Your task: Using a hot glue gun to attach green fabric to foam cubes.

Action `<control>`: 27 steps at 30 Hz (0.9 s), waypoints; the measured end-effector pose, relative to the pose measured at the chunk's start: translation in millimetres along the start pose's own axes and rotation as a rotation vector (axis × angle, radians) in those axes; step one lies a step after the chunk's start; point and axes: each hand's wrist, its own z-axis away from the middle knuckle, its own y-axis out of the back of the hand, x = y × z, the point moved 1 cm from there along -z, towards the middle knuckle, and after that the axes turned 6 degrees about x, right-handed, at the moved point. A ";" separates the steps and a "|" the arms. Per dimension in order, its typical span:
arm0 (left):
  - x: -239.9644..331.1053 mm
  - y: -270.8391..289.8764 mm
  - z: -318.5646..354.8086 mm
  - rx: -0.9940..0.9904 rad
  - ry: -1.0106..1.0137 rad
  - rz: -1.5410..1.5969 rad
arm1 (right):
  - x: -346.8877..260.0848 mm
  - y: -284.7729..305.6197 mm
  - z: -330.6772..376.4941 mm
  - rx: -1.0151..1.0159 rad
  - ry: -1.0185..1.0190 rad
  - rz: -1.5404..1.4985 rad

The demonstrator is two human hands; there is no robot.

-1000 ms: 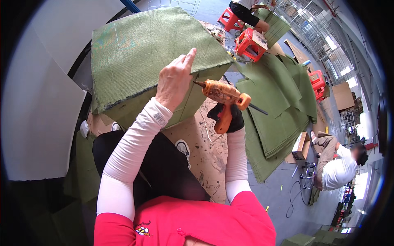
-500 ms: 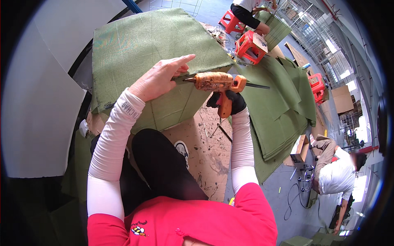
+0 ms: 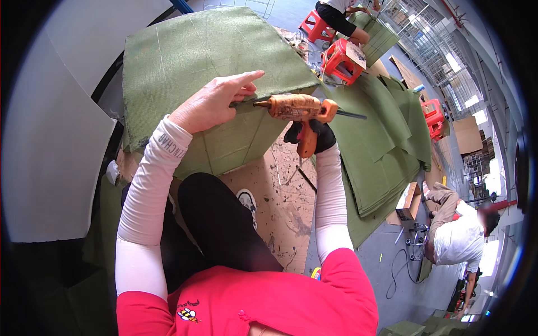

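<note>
My right hand (image 3: 320, 136), in a black glove, grips the handle of a worn orange glue gun (image 3: 297, 106). The gun's nozzle points left, close to the top front edge of a large green fabric-covered box (image 3: 196, 50). A dark stick extends from its back end. My left hand (image 3: 210, 103) is bare and rests at that same edge. Its index finger stretches to the right over the top, the other fingers bend beneath it, and the thumb lies along the front side. Whether it pinches the fabric there is hard to see.
Stacked green sheets (image 3: 375, 151) lie to the right. Beyond the box stand red stools (image 3: 341, 61), with a seated person (image 3: 336, 17) farther back. Another person (image 3: 459, 238) bends down at the right. Stained cardboard (image 3: 286, 207) covers the floor; a white panel (image 3: 61, 129) stands left.
My left hand has shifted slightly left. The glue gun's nozzle has moved a little right, so the gap between it and my fingers is wider.
</note>
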 end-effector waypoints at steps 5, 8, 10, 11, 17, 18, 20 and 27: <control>2.9 -0.5 -0.6 -0.002 0.007 -0.007 | -0.9 -5.0 -3.9 0.118 0.149 0.242; 3.3 0.6 -0.9 -0.002 -0.001 -0.031 | 6.6 -5.9 -4.9 0.278 0.205 0.467; 2.3 0.4 -0.8 -0.002 -0.010 -0.029 | 5.4 -9.6 0.9 0.219 0.228 0.441; 1.5 0.4 -0.9 -0.003 0.002 -0.029 | 2.0 -12.4 3.9 0.092 0.226 0.262; 1.1 -0.7 -0.5 0.006 0.026 -0.008 | -8.6 -16.3 -3.3 0.033 0.065 0.105; 1.4 -0.8 -0.2 0.007 0.017 -0.023 | -6.4 -14.5 -4.0 0.051 0.083 0.141; 1.5 -0.9 -0.1 0.009 0.007 -0.038 | -1.0 -11.1 -1.3 0.067 0.103 0.176; -3.1 -0.4 -0.5 0.004 0.001 -0.014 | -0.5 -12.1 10.7 0.096 0.163 0.145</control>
